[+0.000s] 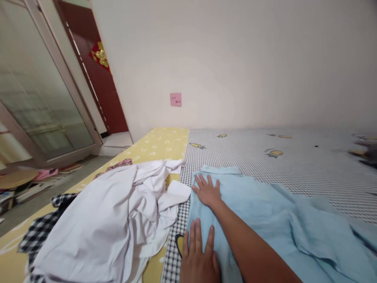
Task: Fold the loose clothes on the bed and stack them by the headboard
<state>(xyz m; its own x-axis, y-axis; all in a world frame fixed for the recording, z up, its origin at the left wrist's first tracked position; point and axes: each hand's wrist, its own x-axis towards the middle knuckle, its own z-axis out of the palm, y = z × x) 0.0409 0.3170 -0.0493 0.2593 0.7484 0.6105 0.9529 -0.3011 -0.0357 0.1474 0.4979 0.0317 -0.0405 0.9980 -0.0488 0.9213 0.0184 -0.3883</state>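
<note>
A light blue garment [253,204] with a collar-like strip at its far edge lies spread on the bed. Its left part is fairly smooth, while folds and creases run through the right part. My right hand [207,190] rests flat near the far left corner, fingers spread. Closer to me, my left hand [199,251] lies along the garment's left edge with its fingers stretched forward. Neither hand holds anything. To the left is a crumpled heap of white cloth [112,212], apart from both hands.
Black-and-white checked cloth [43,232] and a floral piece [118,167] show from under the white heap. The bed has a yellow sheet [165,139] and a grey checked sheet [235,151]. Behind stands a wall with a pink note [176,100]. A dark blurred object [369,153] is at far right.
</note>
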